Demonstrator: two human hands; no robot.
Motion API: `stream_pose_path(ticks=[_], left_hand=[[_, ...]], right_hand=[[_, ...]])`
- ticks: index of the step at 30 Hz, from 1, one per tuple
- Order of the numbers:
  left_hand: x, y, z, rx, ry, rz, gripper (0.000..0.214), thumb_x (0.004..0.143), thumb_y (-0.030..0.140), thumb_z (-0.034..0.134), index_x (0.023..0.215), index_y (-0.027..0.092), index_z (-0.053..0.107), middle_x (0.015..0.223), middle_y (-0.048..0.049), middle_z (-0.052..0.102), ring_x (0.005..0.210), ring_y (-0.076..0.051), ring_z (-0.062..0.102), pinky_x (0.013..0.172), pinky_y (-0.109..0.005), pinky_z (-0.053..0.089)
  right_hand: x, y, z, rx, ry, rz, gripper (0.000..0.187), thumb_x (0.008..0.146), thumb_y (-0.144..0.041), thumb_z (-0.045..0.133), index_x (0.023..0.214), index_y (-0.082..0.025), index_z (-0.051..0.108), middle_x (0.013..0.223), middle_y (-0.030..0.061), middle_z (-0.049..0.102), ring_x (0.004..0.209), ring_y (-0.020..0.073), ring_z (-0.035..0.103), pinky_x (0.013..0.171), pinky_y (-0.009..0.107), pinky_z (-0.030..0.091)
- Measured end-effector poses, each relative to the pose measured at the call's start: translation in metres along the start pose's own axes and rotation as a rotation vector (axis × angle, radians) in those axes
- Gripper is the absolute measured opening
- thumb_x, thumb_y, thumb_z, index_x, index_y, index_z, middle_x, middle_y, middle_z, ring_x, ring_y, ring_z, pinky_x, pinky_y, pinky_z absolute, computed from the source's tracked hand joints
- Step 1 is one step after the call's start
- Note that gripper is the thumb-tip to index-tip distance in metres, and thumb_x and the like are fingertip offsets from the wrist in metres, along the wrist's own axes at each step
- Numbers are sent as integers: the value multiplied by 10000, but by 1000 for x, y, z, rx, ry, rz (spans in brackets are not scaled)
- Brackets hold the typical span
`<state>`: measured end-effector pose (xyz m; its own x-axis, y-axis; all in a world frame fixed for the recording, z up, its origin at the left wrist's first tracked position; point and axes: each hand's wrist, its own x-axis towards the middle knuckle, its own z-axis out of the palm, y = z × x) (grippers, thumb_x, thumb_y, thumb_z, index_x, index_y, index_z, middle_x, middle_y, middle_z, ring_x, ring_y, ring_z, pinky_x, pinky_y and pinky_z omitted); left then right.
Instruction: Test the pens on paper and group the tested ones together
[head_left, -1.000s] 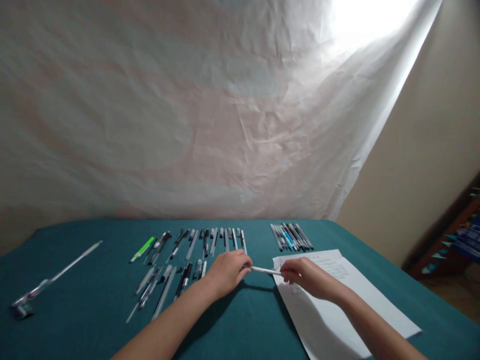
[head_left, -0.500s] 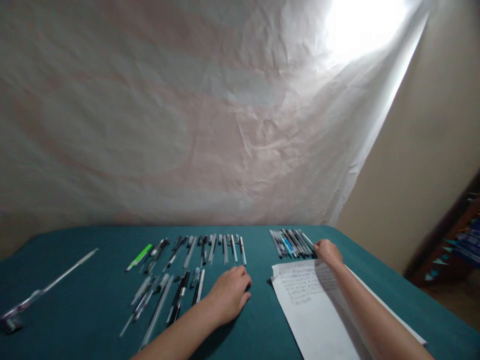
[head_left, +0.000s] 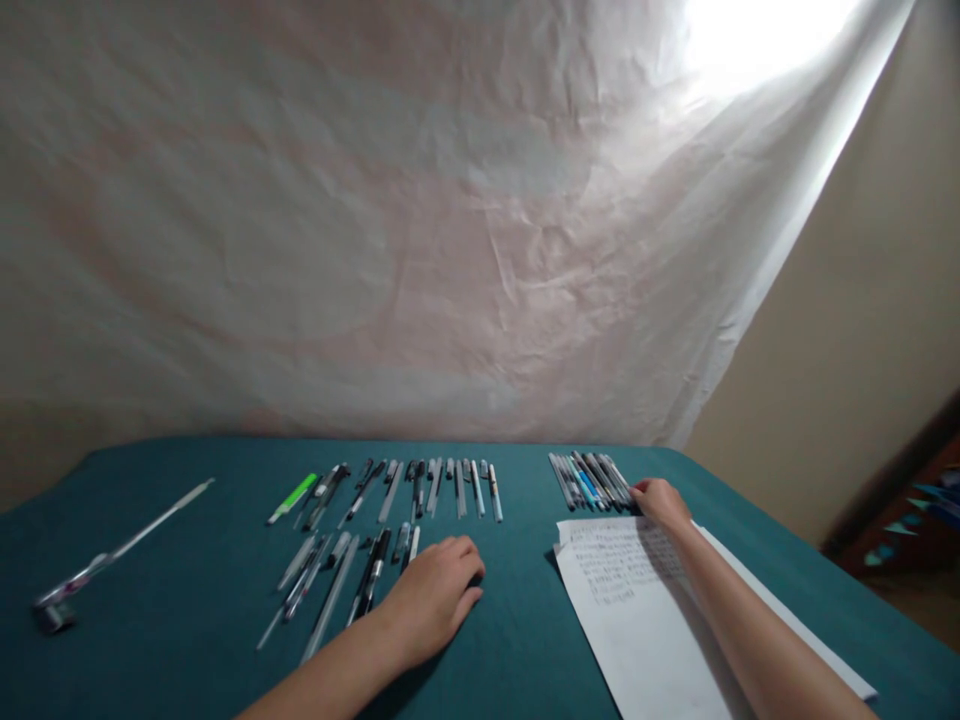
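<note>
My right hand (head_left: 661, 503) is at the near end of a row of pens (head_left: 581, 482), at the back right of the green cloth. Its fingers pinch the end of the rightmost pen (head_left: 619, 475), which lies alongside the others. The forearm crosses a sheet of handwritten paper (head_left: 622, 630). My left hand (head_left: 442, 585) rests on the cloth, fingers loosely bent, thumb apart, nothing visible in it. Beside it and partly hidden by it is a white pen (head_left: 413, 545). Black pens (head_left: 371, 570) with caps lie just left of that hand.
Several uncapped pens with their caps (head_left: 420, 488) form a back row, with a bright green pen or marker (head_left: 292, 498) at its left end. More clear pens (head_left: 304, 580) lie nearer. A long clear pen-like item (head_left: 142, 540) lies far left. A hanging sheet (head_left: 450, 250) rises behind the table.
The view has shifted slightly, moving the scene rightward. My left hand has moved left toward the near pens. The pen at my right hand now lies closer against the row.
</note>
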<state>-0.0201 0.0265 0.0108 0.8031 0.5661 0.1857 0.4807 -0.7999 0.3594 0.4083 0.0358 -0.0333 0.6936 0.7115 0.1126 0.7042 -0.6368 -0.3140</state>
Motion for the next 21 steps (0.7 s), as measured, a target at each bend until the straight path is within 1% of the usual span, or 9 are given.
stream_pose_path(ticks=[2, 4, 7, 9, 12, 14, 15, 17, 21], left_hand=[[-2, 0, 1, -8, 15, -1, 116, 811, 199, 490, 899, 196, 567, 958, -37, 546, 891, -186, 508, 792, -297, 381], [-2, 0, 1, -12, 28, -3, 112, 813, 197, 489, 890, 193, 571, 953, -40, 552, 891, -188, 510, 791, -296, 381], [-2, 1, 0, -14, 38, -11, 105, 810, 192, 495, 880, 190, 573, 944, -40, 559, 886, -190, 511, 778, -293, 387], [-3, 2, -1, -17, 43, -20, 105, 809, 185, 494, 876, 186, 574, 939, -41, 561, 885, -190, 511, 771, -289, 391], [-5, 3, 0, -25, 56, -32, 111, 814, 177, 480, 870, 185, 575, 932, -42, 564, 892, -188, 511, 781, -287, 392], [-7, 4, 1, -25, 63, -32, 115, 817, 174, 473, 869, 187, 575, 931, -41, 567, 899, -189, 511, 792, -289, 391], [-7, 5, 2, -24, 65, -32, 115, 818, 174, 472, 867, 189, 575, 931, -41, 567, 901, -190, 511, 796, -290, 391], [-9, 6, 4, -18, 72, -33, 113, 819, 174, 471, 859, 189, 575, 930, -42, 567, 900, -191, 511, 799, -292, 391], [-10, 6, 4, -7, 84, -22, 108, 823, 179, 468, 856, 190, 570, 932, -43, 563, 903, -192, 506, 801, -294, 392]], right_hand=[[-6, -6, -6, 0, 29, -27, 250, 754, -284, 491, 836, -158, 691, 834, 141, 681, 792, 236, 634, 584, 245, 405], [-15, -17, -11, 5, 66, -68, 296, 781, -300, 443, 871, -144, 677, 880, 160, 670, 818, 252, 623, 589, 261, 397], [-34, -50, -14, 42, 82, -192, 339, 810, -346, 398, 917, -144, 649, 915, 149, 660, 841, 245, 605, 618, 262, 388], [-53, -79, -10, 88, 35, -318, 345, 822, -383, 388, 884, -160, 643, 849, 106, 669, 782, 206, 605, 623, 242, 383], [-87, -126, 2, 157, -79, -519, 344, 821, -443, 403, 790, -183, 628, 750, 43, 662, 691, 154, 596, 596, 210, 375], [-106, -153, 12, 190, -123, -606, 291, 807, -425, 448, 820, -185, 612, 786, 34, 657, 720, 145, 594, 617, 203, 376], [-114, -164, 16, 198, -130, -626, 269, 790, -407, 484, 856, -174, 601, 820, 45, 653, 750, 152, 593, 640, 207, 378], [-123, -182, 24, 201, -128, -635, 288, 768, -358, 529, 958, -145, 562, 902, 85, 635, 815, 173, 585, 686, 223, 378], [-125, -203, 35, 166, -116, -594, 341, 767, -269, 530, 1056, -95, 482, 981, 158, 603, 899, 219, 571, 732, 259, 373]])
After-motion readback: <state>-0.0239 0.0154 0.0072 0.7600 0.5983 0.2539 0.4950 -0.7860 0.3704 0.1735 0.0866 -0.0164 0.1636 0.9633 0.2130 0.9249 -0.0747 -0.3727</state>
